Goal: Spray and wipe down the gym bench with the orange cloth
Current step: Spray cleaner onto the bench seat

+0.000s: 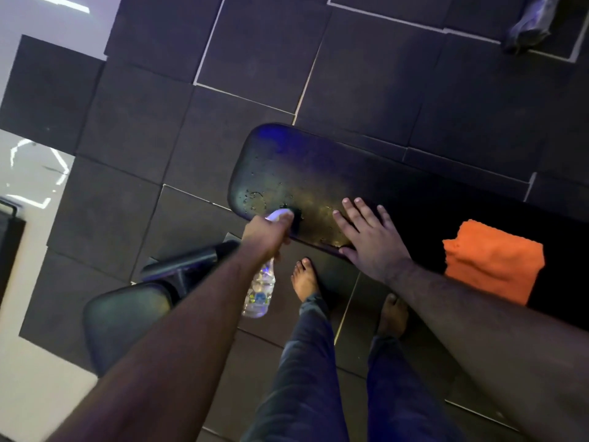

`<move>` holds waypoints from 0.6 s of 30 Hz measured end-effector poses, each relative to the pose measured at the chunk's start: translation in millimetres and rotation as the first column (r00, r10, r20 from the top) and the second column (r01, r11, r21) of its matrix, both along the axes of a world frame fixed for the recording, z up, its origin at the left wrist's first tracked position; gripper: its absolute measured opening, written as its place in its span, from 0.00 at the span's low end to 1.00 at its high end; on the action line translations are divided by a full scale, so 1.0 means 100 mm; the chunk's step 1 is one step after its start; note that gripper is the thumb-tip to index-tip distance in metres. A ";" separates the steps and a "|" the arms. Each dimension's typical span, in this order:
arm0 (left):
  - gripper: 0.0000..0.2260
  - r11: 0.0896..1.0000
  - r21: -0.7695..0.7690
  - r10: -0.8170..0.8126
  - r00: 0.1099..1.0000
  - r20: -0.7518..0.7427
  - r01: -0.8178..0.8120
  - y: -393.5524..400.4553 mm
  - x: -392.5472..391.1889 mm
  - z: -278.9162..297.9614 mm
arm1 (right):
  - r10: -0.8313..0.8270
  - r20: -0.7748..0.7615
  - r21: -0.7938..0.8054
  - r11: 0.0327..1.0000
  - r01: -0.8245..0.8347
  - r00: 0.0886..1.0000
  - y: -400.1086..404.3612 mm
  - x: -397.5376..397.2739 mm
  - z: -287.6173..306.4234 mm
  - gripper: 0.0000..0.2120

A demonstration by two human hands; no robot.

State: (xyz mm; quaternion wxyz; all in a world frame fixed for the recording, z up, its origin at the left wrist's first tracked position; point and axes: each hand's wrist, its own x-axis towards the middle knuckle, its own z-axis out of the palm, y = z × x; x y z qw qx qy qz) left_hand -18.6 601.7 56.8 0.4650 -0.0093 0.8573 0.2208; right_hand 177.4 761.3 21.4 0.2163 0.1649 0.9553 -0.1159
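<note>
Left hand (267, 232) closed around the neck of a clear spray bottle (259, 293), white nozzle head aimed at the near end of the gym bench pad (287, 167), bottle body hanging down below the fist, off the pad's near edge. Right hand (369, 232) open and flat, fingers spread, palm pressed on the pad just beside the nozzle, gripping nothing. Orange cloth (492, 261) lying folded on the bench farther along from the right hand, apart from both hands, untouched. Droplets and a wet sheen visible on the pad's rounded end, between nozzle and right hand; farther stretch of the pad too dark to judge for wetness. Bare feet planted on the dark rubber floor tiles (255, 59) beside the bench's near edge; a second padded seat (124, 317) off the bench's end, under the left forearm.

Judged from this: spraying under way, near end already wetted, rest of the pad probably unsprayed. Wiping not yet begun, cloth waiting on the bench. Left to do: finish spraying, pick up the cloth, wipe the whole pad.
</note>
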 end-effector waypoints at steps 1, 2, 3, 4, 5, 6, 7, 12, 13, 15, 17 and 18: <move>0.21 0.997 0.053 0.052 0.998 0.019 -0.053 0.15 -0.02 -0.02 | -0.004 0.000 0.005 1.000 0.004 1.000 0.03 0.09 0.01 0.42; 0.19 0.989 0.115 0.093 0.995 0.036 -0.097 0.32 -0.06 -0.03 | -0.018 0.005 0.011 1.000 0.018 1.000 0.06 0.18 0.02 0.41; 0.18 0.980 0.161 0.109 0.993 0.035 -0.114 0.51 -0.09 -0.03 | -0.041 0.014 0.016 0.999 0.041 0.999 0.09 0.26 0.03 0.41; 0.17 0.977 0.185 0.109 0.994 0.011 -0.109 0.71 -0.13 -0.03 | -0.071 0.023 0.022 0.997 0.071 0.997 0.13 0.34 0.05 0.41; 0.17 0.977 0.190 0.098 0.995 -0.024 -0.092 0.88 -0.15 -0.01 | -0.109 0.031 0.028 0.994 0.108 0.994 0.16 0.42 0.06 0.41; 0.17 0.980 0.184 0.085 0.994 -0.062 -0.072 1.03 -0.15 0.00 | -0.153 0.038 0.032 0.988 0.152 0.988 0.19 0.51 0.07 0.41; 0.18 0.985 0.167 0.064 0.994 -0.093 -0.048 1.14 -0.14 0.01 | -0.197 0.045 0.030 0.980 0.195 0.979 0.22 0.59 0.08 0.41; 0.22 0.972 0.042 -0.233 0.972 -0.017 0.233 1.00 0.27 0.09 | -0.202 0.081 0.005 0.979 0.202 0.976 0.34 0.99 0.10 0.41; 0.21 0.962 0.028 -0.274 0.962 0.018 0.273 0.85 0.42 0.11 | -0.172 0.081 -0.003 0.985 0.173 0.982 0.36 1.05 0.10 0.41; 0.18 0.953 0.006 -0.301 0.948 0.106 0.302 0.58 0.72 0.15 | -0.131 0.073 -0.018 0.991 0.133 0.989 0.41 1.14 0.10 0.42; 0.18 0.954 -0.001 -0.297 0.940 0.168 0.301 0.47 0.91 0.15 | -0.101 0.050 -0.020 0.995 0.102 0.994 0.47 1.22 0.10 0.42; 0.17 0.959 0.015 -0.280 0.944 0.174 0.282 0.51 0.95 0.15 | -0.086 0.035 -0.012 0.996 0.086 0.996 0.50 1.26 0.11 0.42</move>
